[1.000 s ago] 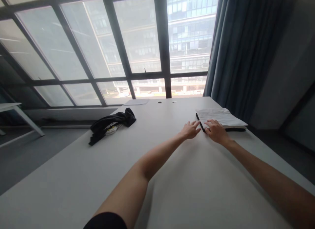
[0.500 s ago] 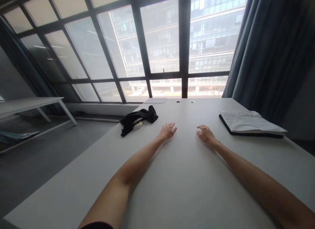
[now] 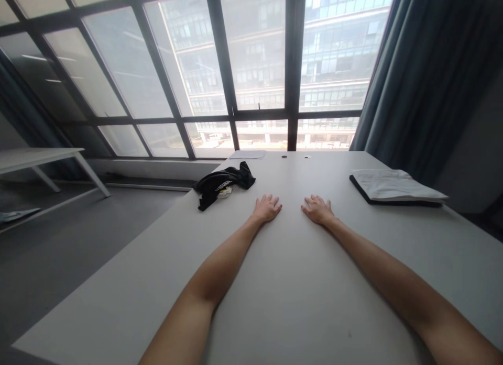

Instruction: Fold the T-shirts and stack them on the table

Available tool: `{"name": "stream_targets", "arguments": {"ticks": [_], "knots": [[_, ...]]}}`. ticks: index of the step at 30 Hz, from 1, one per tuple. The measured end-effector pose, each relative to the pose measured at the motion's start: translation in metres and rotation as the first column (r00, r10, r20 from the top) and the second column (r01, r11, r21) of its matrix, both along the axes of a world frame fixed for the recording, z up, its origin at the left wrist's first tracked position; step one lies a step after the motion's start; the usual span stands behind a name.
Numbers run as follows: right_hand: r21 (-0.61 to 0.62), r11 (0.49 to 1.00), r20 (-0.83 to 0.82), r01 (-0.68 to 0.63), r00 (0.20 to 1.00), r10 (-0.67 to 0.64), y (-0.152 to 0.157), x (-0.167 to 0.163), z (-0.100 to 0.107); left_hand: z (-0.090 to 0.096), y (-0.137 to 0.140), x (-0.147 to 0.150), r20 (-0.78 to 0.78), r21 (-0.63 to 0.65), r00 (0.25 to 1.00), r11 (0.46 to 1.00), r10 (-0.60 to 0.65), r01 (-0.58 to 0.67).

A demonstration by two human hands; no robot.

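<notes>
My left hand (image 3: 266,208) lies flat on the white table (image 3: 291,281), its fingers spread and nothing in it. A short way to its right, my right hand (image 3: 316,209) rests palm down on the same surface, also with fingers apart and holding nothing. Beyond and left of my left hand is a crumpled black cloth or bag (image 3: 226,181) with white lettering; a small white and yellow item (image 3: 225,192) shows at its near side. To the right of my right hand sits a folded stack of white cloth (image 3: 393,185) with a black layer underneath.
At the table's far end lies a pale flat sheet (image 3: 247,154), with two small round fittings beside it. Large windows stand behind the table, and a dark curtain (image 3: 416,77) hangs at the right. Another white table (image 3: 43,154) stands across the floor at left.
My right hand has moved left, closer to my left hand, and its fingers have flattened onto the table. My left hand has settled flat too. The view has shifted slightly.
</notes>
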State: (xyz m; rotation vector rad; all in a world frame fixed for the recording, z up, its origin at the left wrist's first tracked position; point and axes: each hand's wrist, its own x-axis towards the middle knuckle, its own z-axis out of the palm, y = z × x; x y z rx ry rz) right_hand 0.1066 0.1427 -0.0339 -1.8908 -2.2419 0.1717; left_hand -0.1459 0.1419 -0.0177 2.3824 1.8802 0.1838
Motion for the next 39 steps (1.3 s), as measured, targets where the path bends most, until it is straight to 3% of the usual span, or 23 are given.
{"name": "stream_targets", "arguments": {"ticks": [13, 18, 24, 31, 33, 37, 39], "knots": [[-0.004, 1.000, -0.033, -0.024, 0.999, 0.024, 0.001, 0.004, 0.002, -0.004, 0.009, -0.002, -0.006, 0.039, 1.000, 0.999, -0.006, 0.006], [-0.005, 1.000, -0.030, -0.030, 0.999, 0.029, -0.001, 0.005, 0.003, -0.004, 0.007, -0.002, 0.079, 0.110, 0.997, 0.994, -0.001, -0.008], [0.015, 0.999, -0.019, -0.030, 0.999, 0.031, -0.002, 0.006, 0.001, 0.002, 0.017, -0.024, 0.181, 0.217, 0.972, 0.958, 0.147, -0.186], [0.050, 0.998, -0.023, -0.035, 0.999, 0.036, 0.000, 0.008, -0.005, 0.020, 0.023, -0.072, 0.285, 0.317, 0.880, 0.829, 0.380, -0.461], [0.058, 0.998, -0.026, -0.038, 0.999, 0.040, 0.001, 0.009, -0.007, 0.027, 0.021, -0.090, 0.331, 0.378, 0.836, 0.750, 0.438, -0.542], [0.066, 0.997, -0.035, -0.047, 0.998, 0.049, 0.003, 0.010, -0.011, 0.038, 0.013, -0.136, 0.420, 0.481, 0.725, 0.543, 0.546, -0.688], [0.065, 0.997, -0.041, -0.045, 0.998, 0.048, 0.005, 0.011, -0.013, 0.039, 0.005, -0.164, 0.437, 0.460, 0.675, 0.497, 0.594, -0.736]]}}
